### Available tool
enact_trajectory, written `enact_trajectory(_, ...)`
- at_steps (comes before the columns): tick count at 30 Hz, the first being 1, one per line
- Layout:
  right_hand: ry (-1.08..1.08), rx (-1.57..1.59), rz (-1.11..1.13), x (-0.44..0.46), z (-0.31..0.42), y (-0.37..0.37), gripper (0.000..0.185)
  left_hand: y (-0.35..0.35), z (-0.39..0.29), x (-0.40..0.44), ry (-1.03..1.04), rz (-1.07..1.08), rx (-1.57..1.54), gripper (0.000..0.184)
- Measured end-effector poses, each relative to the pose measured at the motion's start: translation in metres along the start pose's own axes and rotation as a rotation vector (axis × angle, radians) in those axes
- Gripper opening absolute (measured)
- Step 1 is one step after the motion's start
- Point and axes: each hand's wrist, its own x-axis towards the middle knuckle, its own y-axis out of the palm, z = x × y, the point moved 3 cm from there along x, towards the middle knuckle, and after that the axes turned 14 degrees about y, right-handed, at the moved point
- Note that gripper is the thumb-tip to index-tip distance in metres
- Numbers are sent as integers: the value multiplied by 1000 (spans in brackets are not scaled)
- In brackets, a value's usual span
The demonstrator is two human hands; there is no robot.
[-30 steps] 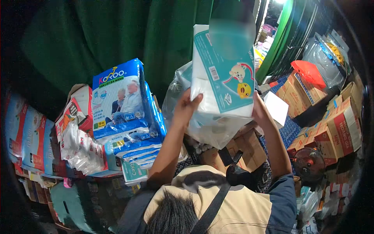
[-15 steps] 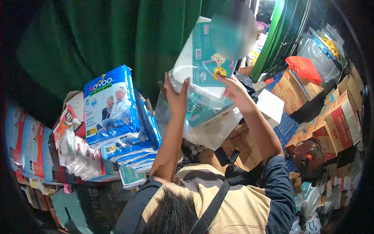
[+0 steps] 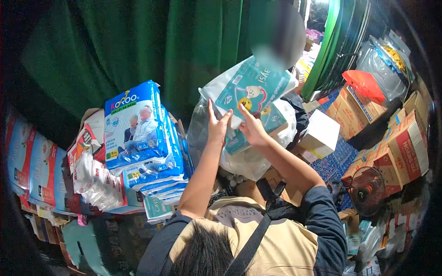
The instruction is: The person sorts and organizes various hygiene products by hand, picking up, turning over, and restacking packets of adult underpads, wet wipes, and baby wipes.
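Note:
Both hands hold a teal-and-white tissue pack (image 3: 248, 87) with a cartoon dog and partly readable "aysi" lettering, tilted up to the right. My left hand (image 3: 218, 126) grips its lower left corner, fingers partly hidden behind it. At the lower edge my right hand (image 3: 253, 129) pinches it, thumb on the printed face. Just beneath is another teal pack (image 3: 276, 119), inside a large translucent plastic bag (image 3: 251, 163). The bag spreads out behind and to the left of my left hand.
On the left stands a stack of blue Karoo packs (image 3: 133, 126) beside white plastic bundles (image 3: 94, 179). A white box (image 3: 320, 133), cardboard cartons (image 3: 391, 152) and a small fan (image 3: 367, 191) are on the right. A green curtain (image 3: 129, 46) hangs behind.
The held tissue pack has come down and turned clockwise, its top now leaning right. My right hand has moved left, closer to my left hand, and both hands are slightly lower.

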Motion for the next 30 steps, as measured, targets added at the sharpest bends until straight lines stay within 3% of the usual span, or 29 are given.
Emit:
enact_trajectory(5, 65, -195, -122, -26, -12, -25, 65, -18, 7, -25, -130, -11, -77, 77)
enact_trajectory(8, 70, -169, -197, -37, -3, -51, 56, -29, 17, -34, -135, -6, -154, 77)
enact_trajectory(11, -127, -38, -375, -43, 23, -77, 51, -37, 16, -46, -131, 24, -158, 77)
enact_trajectory(13, -293, -18, -354, -45, 47, -95, 48, -41, 13, -57, -149, 45, -142, 76)
enact_trajectory(16, -284, -137, -329, -43, 72, -144, 55, -45, 11, -76, -150, 48, -75, 74)
enact_trajectory(18, -474, -79, -588, -40, 75, -156, 55, -49, 12, -84, -200, 57, -82, 76)
enact_trajectory(20, -474, -141, -595, -41, 77, -171, 59, -51, 20, -92, -253, 55, -143, 77)
enact_trajectory(22, -440, -353, -409, -31, 75, -176, 59, -50, 24, -94, -226, 57, -101, 78)
enact_trajectory(30, -582, -473, -418, -35, 86, -157, 36, -46, 24, -92, -208, 73, -55, 79)
